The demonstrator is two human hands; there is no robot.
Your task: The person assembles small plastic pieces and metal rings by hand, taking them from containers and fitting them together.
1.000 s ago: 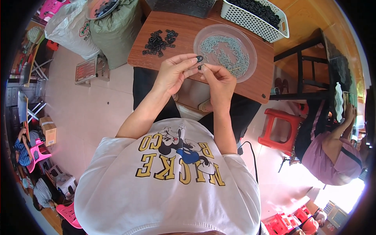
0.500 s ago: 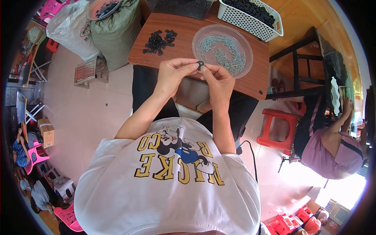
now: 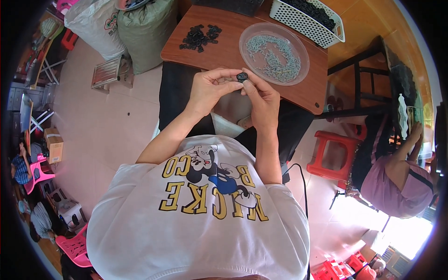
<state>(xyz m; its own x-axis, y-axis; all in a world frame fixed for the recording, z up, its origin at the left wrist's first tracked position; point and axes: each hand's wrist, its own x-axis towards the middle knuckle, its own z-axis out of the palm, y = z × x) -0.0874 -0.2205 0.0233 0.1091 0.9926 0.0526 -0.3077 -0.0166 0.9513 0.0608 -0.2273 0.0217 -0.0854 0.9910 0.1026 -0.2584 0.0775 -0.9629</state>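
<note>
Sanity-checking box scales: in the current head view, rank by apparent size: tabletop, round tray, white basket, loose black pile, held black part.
1. Tabletop
2. Round tray and white basket: unsure, since the picture's top edge cuts the basket
3. Loose black pile
4. Held black part

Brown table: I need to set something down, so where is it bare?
Bare wood shows on the table between the black pieces and the round tray, and between the tray and the near right corner. The far edge is crowded: white basket, dark panel.
</note>
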